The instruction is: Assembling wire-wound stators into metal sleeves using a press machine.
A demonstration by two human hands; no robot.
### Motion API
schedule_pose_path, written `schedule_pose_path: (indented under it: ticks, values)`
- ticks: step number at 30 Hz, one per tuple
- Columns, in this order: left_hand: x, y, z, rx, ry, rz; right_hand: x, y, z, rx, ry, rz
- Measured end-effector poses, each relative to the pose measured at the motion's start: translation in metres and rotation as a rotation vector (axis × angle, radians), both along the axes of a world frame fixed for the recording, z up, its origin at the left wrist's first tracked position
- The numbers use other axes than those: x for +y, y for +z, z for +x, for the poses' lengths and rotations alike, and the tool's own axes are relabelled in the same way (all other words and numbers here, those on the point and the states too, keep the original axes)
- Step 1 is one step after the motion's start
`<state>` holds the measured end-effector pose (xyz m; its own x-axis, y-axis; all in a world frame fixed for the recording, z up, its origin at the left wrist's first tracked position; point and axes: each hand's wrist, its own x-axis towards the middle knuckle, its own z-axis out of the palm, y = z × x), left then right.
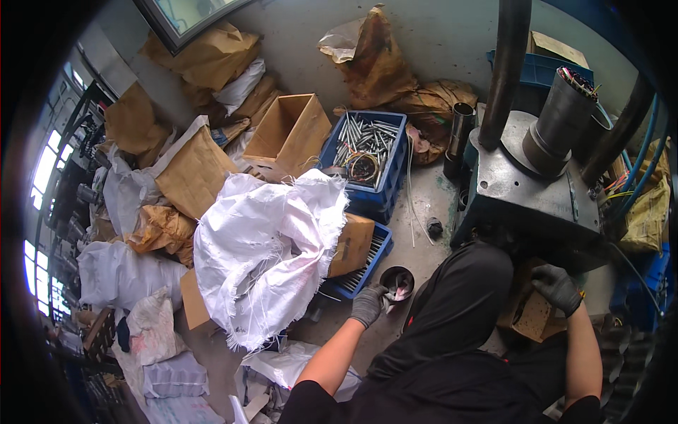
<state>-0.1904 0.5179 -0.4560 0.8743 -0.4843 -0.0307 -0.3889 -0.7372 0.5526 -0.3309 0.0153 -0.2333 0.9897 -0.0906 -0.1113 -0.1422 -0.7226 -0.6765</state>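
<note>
My left hand (366, 306), in a grey work glove, is low beside a dark round container (393, 276). Its fingers are closed on a pale rag (387, 304) at the container's near edge. More crumpled cloth, pinkish and whitish, shows inside the container. My right hand (558, 290), gloved in the same grey, hovers at or rests on the far right part of an open cardboard box (534, 316). Its fingers curl inward; what they hold, if anything, is hidden. The box stands beside my knee, under the edge of a heavy metal machine (522, 191).
A large white woven sack (268, 247) bulges at left centre. Behind it stand a wooden box (289, 134) and a blue crate (381, 187) of metal rods. A thick steel cylinder (561, 116) with wires sits on the machine. Paper sacks (194, 166) pile along the wall.
</note>
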Motion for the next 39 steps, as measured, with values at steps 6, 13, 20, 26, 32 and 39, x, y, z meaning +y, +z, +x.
schedule_pose_path:
  ticks: [6,13,20,26,32,39]
  values:
    - [-0.054,-0.022,0.049,0.249,0.061,0.163,0.004,0.000,0.004,0.018,0.004,0.036]
    - [-0.078,-0.142,0.079,0.800,0.058,0.360,-0.014,-0.022,-0.009,0.035,-0.056,0.120]
    - [-0.095,-0.162,0.080,0.729,-0.046,0.542,-0.030,-0.032,-0.025,0.034,-0.086,0.039]
    - [-0.082,-0.085,0.051,0.220,0.076,0.418,-0.008,0.004,0.003,0.002,-0.047,0.043]
    - [-0.018,0.012,0.038,0.448,0.303,-0.620,0.103,0.092,0.097,-0.110,0.129,0.530]
    - [0.144,0.179,0.078,-0.215,0.616,-1.410,0.295,0.062,0.222,0.291,0.392,0.811]
